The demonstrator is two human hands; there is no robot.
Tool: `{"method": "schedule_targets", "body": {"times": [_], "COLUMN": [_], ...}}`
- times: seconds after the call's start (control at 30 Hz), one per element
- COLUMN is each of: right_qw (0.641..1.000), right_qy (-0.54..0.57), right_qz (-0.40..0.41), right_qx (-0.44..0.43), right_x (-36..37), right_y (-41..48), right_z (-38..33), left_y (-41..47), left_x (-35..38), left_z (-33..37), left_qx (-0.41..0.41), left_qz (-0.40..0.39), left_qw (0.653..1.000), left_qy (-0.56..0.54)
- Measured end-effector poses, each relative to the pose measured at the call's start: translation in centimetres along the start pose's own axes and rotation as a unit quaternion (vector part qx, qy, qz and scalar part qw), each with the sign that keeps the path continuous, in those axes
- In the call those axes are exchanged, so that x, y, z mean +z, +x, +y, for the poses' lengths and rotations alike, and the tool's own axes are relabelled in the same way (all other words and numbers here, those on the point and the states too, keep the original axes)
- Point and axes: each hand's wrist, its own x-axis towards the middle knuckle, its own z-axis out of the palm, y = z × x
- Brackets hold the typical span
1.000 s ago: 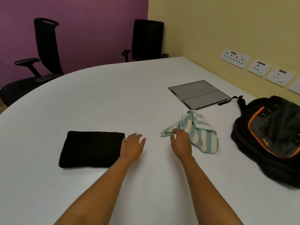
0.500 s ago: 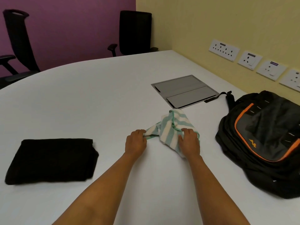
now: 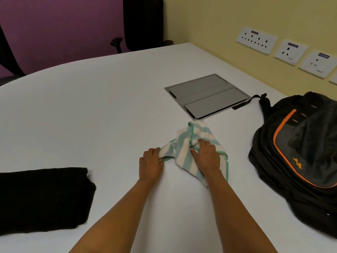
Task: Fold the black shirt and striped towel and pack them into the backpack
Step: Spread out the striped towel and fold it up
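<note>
The green and white striped towel lies crumpled on the white table. My left hand grips the towel's left corner. My right hand holds a bunched fold in the middle of the towel. The black shirt lies folded flat at the left, apart from both hands. The black backpack with orange trim lies on the table at the right, about a hand's width from the towel.
A grey cable hatch is set into the table behind the towel, with a backpack strap touching its corner. Wall sockets line the yellow wall. A black office chair stands at the table's far edge.
My left hand left the shirt's edge and took the towel's left corner. My right hand shifted from the towel's corner to its middle. The view turned right, toward the towel.
</note>
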Motion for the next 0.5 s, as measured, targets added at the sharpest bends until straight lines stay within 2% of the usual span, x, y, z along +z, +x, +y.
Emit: {"method": "schedule_targets", "body": {"times": [0.13, 0.23, 0.3, 0.37, 0.5], "right_qw": [0.998, 0.998, 0.999, 0.989, 0.932], "right_qy": [-0.067, -0.061, -0.01, 0.087, 0.261], "right_qz": [-0.002, -0.004, 0.035, 0.097, 0.188], "right_qx": [-0.001, 0.002, 0.029, 0.077, 0.165], "right_x": [0.5, 0.1, -0.6, -1.8, -5.3], "right_y": [0.2, 0.4, 0.3, -0.1, -1.0], "right_z": [-0.2, -0.1, -0.2, -0.5, -0.9], "left_y": [0.4, 0.6, 0.5, 0.3, 0.6], "left_x": [0.0, -0.4, -1.3, -2.7, -5.6], "left_z": [-0.4, -0.6, -0.3, 0.1, 0.3], "left_qx": [-0.011, -0.034, -0.069, -0.132, -0.248], "left_qz": [0.013, 0.015, 0.031, 0.054, 0.108], "left_qw": [1.0, 0.997, 0.986, 0.961, 0.884], "left_qy": [-0.01, -0.064, -0.147, -0.237, -0.382]}}
